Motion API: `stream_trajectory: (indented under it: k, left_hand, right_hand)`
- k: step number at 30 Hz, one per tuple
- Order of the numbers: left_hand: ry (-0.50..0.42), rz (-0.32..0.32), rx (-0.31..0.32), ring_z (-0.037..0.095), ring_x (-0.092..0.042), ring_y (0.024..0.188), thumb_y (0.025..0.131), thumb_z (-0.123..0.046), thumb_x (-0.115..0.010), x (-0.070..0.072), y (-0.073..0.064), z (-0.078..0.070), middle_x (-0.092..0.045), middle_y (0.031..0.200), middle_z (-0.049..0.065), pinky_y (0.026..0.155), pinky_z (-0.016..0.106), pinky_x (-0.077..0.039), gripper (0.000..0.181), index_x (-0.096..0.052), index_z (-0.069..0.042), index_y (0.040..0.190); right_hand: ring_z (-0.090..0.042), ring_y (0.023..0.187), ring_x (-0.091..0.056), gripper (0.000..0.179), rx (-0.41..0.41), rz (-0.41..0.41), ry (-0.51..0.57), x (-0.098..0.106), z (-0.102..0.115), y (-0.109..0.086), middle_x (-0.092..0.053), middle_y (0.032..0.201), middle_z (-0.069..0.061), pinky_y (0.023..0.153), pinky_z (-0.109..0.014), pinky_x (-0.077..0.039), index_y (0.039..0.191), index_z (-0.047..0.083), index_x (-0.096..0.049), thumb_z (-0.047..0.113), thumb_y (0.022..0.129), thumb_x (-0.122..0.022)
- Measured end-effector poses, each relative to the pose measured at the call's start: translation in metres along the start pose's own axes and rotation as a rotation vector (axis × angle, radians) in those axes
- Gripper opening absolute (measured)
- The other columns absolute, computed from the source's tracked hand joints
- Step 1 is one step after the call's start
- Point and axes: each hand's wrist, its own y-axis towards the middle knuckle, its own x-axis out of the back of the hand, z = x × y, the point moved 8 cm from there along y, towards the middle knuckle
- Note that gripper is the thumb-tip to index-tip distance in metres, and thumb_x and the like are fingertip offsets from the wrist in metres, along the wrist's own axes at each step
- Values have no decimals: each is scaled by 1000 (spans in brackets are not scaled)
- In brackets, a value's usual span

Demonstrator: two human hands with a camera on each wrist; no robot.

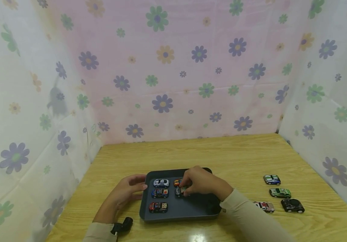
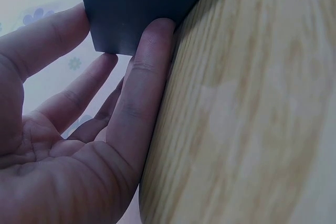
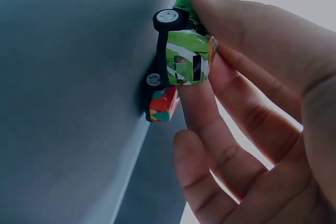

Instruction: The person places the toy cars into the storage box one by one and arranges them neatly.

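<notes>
My right hand (image 1: 202,181) reaches into the dark grey tray (image 1: 188,215). Its thumb and fingers pinch a green camouflage toy car (image 3: 186,53), low over the tray floor. Just beyond that car is a red and orange toy car (image 1: 177,182), partly hidden by the fingers. Down the tray's left side stand a white toy car (image 1: 161,183), a blue toy car (image 1: 160,193) and a red and black toy car (image 1: 158,207). With mostly straight fingers, my left hand (image 1: 126,191) touches the tray's left wall (image 2: 131,9) from outside.
Right of the tray on the wooden table (image 1: 173,154) stand a white and blue toy car (image 1: 272,179), a green toy car (image 1: 280,193), a black toy car (image 1: 293,205) and a white and red one (image 1: 265,207), partly behind my right sleeve. Flowered cloth (image 1: 179,90) encloses the back and sides.
</notes>
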Motion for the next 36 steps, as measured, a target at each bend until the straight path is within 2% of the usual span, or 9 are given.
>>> stream_trajectory:
  k: [11, 36]
  left_hand:
    - [-2, -6, -4, 27, -66, 119, 95, -13, -75, -1, 0, 0, -53, 150, 22, 95, 46, -62, 58, -52, -1, 148]
    - [-4, -19, -3, 27, -66, 119, 95, -11, -75, 0, 0, -1, -53, 149, 22, 95, 47, -62, 57, -52, -1, 147]
  right_hand:
    - [5, 74, -57, 24, 4, 3, 1, -8, 1, 2, -72, 96, 12, 63, -17, -52, 105, 20, -83, 24, 82, -89]
    - [6, 76, -60, 24, -3, -29, -17, -7, 5, 3, -74, 99, 8, 66, -16, -54, 105, 18, -82, 22, 82, -89]
